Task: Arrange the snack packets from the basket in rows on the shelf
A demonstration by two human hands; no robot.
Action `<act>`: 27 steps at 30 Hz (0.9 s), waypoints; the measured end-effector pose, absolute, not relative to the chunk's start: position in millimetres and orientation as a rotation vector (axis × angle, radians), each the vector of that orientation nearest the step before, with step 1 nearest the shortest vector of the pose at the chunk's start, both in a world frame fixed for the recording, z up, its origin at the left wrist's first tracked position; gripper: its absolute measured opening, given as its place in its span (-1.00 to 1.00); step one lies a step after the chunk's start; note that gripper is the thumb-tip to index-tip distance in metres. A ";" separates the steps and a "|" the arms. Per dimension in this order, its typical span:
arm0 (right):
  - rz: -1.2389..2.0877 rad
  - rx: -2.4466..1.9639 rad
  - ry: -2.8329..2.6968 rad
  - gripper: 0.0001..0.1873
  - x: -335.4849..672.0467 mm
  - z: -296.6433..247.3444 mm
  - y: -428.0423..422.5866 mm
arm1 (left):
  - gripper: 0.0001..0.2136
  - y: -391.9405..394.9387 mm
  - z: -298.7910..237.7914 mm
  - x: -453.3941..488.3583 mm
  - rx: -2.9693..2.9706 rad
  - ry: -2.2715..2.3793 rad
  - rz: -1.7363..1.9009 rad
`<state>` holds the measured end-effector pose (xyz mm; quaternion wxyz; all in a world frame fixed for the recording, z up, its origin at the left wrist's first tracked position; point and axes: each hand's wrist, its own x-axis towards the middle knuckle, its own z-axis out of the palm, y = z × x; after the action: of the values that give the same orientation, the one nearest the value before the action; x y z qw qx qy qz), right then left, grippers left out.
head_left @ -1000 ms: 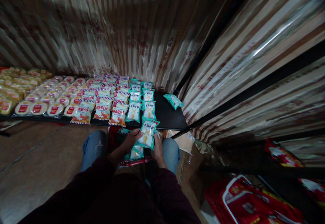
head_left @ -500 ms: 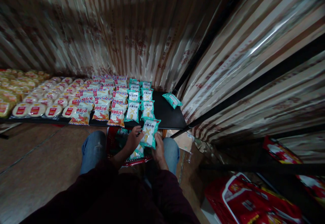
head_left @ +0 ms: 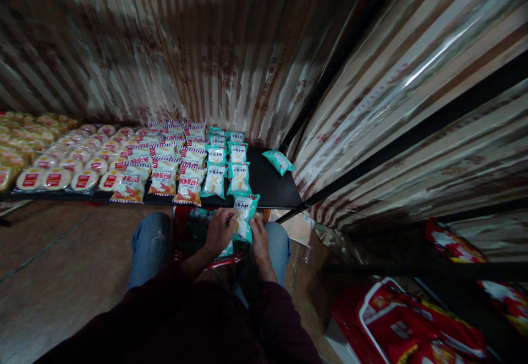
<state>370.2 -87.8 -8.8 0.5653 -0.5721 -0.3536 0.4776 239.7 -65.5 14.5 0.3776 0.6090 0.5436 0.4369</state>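
Observation:
A teal-and-white snack bag [head_left: 243,222] stands tilted up at the shelf's front edge, its printed front facing me. My right hand [head_left: 259,243] is closed on its right side. Against its left part, my left hand [head_left: 220,231] has curled fingers pressed onto the front. Just beyond, matching teal bags [head_left: 214,179] lie in two columns on the black shelf [head_left: 274,191]. Between my knees sits a red basket [head_left: 178,232] with more teal bags inside, partly hidden by my left hand and forearm.
Left of the teal bags are rows of orange-and-white snack bags [head_left: 190,183], round wrapped cakes [head_left: 84,179] and yellow packs [head_left: 16,158]. A single teal bag [head_left: 279,161] lies at the shelf's right end. Black metal bars [head_left: 371,166] slant at the right, above large red packages [head_left: 396,320].
My left hand has shifted right and up, its fingers curling in over the bag's front. The bag stays in about the same place in my right hand.

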 end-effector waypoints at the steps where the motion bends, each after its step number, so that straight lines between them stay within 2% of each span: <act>1: 1.113 -1.356 -0.838 -0.51 370.3 -7.1 -88.9 | -0.86 -66.8 15.1 240.0 1.545 1.384 1.114; 6: 1.042 -1.407 -0.920 -0.50 370.8 1.3 -94.7 | -0.87 -74.2 16.0 240.3 1.329 1.341 1.077; 19: 0.572 -1.457 -1.256 -0.65 358.7 -3.4 -98.4 | -0.53 -82.9 25.5 232.6 0.888 0.978 0.997; 27: 0.706 -1.380 -1.288 -0.64 355.4 -2.5 -100.1 | -0.38 -81.9 9.8 234.8 0.661 0.881 0.988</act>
<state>355.4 -100.1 -2.5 0.5337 -0.5790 -0.5405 0.2962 234.8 -81.9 9.8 0.7385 0.3012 0.4015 0.4501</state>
